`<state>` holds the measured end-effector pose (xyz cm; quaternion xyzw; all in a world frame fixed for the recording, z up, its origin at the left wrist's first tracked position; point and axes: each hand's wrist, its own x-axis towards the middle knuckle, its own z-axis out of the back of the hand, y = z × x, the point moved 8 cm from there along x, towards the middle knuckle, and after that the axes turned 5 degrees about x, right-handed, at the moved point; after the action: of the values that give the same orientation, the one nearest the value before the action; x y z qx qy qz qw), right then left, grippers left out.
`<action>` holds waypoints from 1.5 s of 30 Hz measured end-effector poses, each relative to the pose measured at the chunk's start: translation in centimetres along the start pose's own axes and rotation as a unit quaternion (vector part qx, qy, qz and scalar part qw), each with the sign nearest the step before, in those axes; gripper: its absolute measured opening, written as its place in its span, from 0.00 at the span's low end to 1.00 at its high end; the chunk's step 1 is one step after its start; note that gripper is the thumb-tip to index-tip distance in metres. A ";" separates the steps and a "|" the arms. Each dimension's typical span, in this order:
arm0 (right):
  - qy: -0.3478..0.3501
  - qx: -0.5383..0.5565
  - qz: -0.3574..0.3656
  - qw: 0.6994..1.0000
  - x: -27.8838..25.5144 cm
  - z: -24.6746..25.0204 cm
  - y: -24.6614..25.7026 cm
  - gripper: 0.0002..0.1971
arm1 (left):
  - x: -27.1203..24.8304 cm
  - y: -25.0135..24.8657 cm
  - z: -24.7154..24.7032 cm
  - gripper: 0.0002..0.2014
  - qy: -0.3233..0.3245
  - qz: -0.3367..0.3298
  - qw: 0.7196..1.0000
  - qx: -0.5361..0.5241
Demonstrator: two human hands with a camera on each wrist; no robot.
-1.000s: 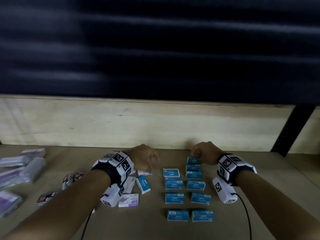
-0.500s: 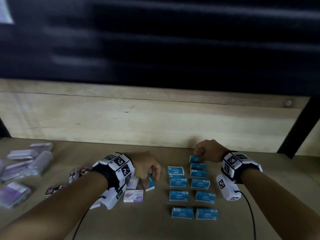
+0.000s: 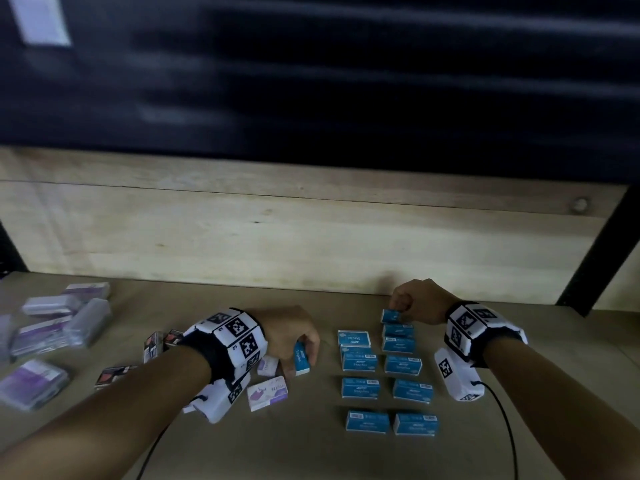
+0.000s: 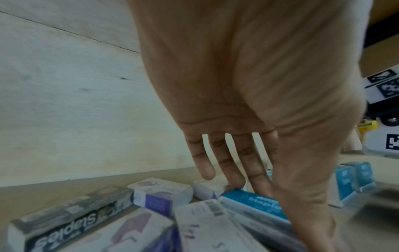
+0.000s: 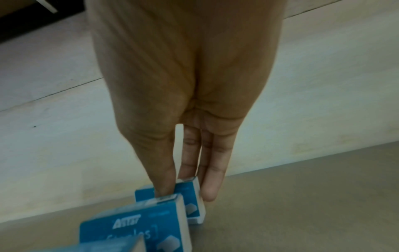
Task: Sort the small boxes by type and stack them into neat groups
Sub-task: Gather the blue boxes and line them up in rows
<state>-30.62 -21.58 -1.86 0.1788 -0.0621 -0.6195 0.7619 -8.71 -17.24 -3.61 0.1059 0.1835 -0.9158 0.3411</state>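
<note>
Hands [image 3: 291, 336] [image 3: 417, 301] each pinch blue boxes [image 3: 300, 358] [image 3: 391, 316].

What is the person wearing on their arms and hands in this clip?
Both forearms are bare, with no sleeves or gloves. Each wrist carries a black band faced with white tiles printed with black square markers. A white housing with similar markers hangs under each wrist, and a thin black cable trails from each one toward the person.

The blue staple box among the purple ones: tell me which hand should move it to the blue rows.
Left. The left hand already has its grip on that blue staple box, tilted on edge beside the purple boxes. The right hand is busy pinching a blue box at the far row.
</note>
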 end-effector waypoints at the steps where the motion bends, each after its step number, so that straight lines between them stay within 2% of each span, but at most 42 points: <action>1: 0.000 -0.009 0.003 1.000 0.0 0.0 0.1 0.10 | 0.2 0.1 0.0 0.17 -0.008 0.001 1.000 -0.005; 6: -0.003 0.004 -0.006 1.000 -0.1 0.1 -0.1 0.11 | 0.9 0.7 0.2 0.15 -0.055 0.006 0.998 -0.044; 11: -0.001 0.002 0.001 1.000 -0.4 0.1 0.0 0.10 | 1.7 1.4 2.2 0.11 -0.140 0.023 0.983 -0.118; 15: -0.007 0.002 0.005 1.000 -0.5 0.3 -0.2 0.09 | 3.1 1.8 3.7 0.13 -0.186 0.040 0.973 -0.130; 20: -0.009 0.007 0.003 1.000 -0.4 0.2 -0.3 0.10 | 5.2 1.1 4.1 0.13 -0.185 0.055 0.975 -0.109; 26: -0.012 0.015 0.008 1.000 -0.6 0.2 -0.2 0.09 | 7.6 -0.9 3.6 0.11 -0.189 0.003 0.976 -0.105; 34: -0.015 0.001 0.008 1.000 -0.7 0.3 -0.1 0.11 | 8.6 -1.4 3.7 0.10 -0.182 0.008 0.981 -0.062; 38: -0.013 0.020 0.011 1.000 -0.7 0.3 0.0 0.10 | 8.5 -1.0 3.6 0.10 -0.176 0.018 0.982 -0.072; 45: -0.010 0.010 0.022 1.000 -0.4 0.1 0.3 0.11 | 8.6 0.6 2.6 0.12 -0.139 0.049 0.974 -0.173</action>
<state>-30.44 -21.20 -1.62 0.1789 -0.0797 -0.6039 0.7726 -14.89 -23.72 -4.09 -0.0738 0.2845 -0.8582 0.4208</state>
